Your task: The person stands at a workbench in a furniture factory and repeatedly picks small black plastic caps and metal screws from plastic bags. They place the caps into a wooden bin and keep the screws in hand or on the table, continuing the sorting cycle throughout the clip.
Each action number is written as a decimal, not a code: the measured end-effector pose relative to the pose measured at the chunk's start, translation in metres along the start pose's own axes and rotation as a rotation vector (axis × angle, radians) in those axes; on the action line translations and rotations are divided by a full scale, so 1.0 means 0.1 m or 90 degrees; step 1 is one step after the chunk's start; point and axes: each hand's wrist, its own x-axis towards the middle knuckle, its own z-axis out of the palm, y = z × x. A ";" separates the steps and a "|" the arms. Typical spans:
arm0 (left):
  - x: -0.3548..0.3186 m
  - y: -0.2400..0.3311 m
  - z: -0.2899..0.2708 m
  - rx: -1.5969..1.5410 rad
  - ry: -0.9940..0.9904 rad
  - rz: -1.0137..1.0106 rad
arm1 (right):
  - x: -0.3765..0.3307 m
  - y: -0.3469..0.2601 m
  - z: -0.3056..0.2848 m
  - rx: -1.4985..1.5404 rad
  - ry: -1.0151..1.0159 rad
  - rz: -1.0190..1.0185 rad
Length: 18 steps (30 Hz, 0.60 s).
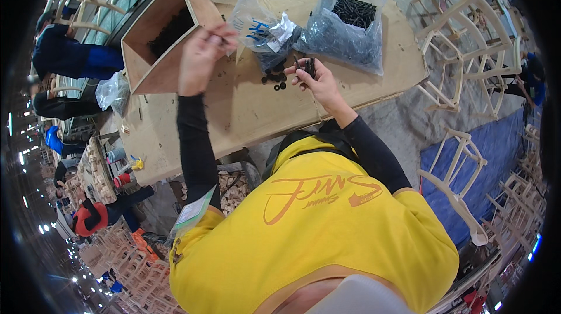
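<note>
Yellow shirt [315, 226] nearest; right hand [318, 83] clamps black screws [309, 67]; left hand [201, 57] pinched together.

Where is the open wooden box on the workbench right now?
In the head view, the wooden box sits at the table's upper left, just left of the raised left hand.

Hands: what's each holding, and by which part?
Right hand cups a bunch of black screws in its palm. Left hand pinches something small at its fingertips; too small to identify.
</note>
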 end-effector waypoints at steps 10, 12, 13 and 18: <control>-0.24 -0.56 0.76 -0.007 -0.026 -0.121 | 0.00 -0.02 0.05 -0.045 -0.019 0.007; -0.27 -0.58 0.79 0.010 0.004 -0.118 | 0.00 0.00 0.06 -0.049 -0.021 0.005; -0.29 -0.60 0.79 0.021 0.012 -0.113 | 0.00 0.00 0.05 -0.050 -0.022 0.004; -0.32 -0.62 0.82 0.074 0.032 -0.068 | 0.01 0.03 0.07 -0.047 -0.021 0.000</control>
